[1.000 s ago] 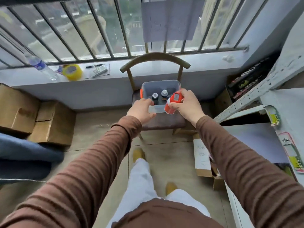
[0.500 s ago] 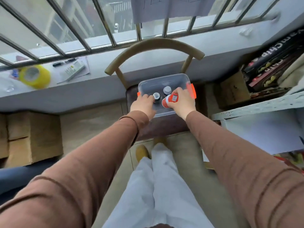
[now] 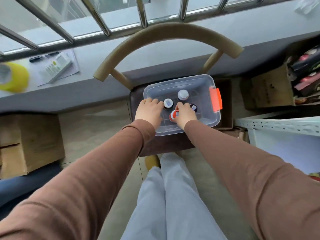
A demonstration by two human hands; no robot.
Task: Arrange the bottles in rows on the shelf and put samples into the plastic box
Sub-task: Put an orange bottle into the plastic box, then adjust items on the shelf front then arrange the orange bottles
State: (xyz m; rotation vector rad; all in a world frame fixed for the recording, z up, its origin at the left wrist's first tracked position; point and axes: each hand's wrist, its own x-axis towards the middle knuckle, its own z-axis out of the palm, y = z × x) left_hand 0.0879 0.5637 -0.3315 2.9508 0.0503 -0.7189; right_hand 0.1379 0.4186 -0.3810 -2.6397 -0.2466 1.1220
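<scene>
A clear plastic box with an orange latch sits on a chair seat. Inside stand a white-capped bottle, a second white-capped bottle and a dark bottle. My right hand is inside the box and grips a red bottle near the front. My left hand rests over the box's left rim with its fingers curled on the edge, next to the first white-capped bottle.
The chair's curved wooden backrest rises behind the box. A windowsill holds yellow tape and a remote. Cardboard boxes stand at the left, a white metal shelf at the right, and another carton behind it.
I have stepped closer to the chair. My right hand has lowered the red bottle from above the front rim down into the box. My left hand has stayed on the left rim.
</scene>
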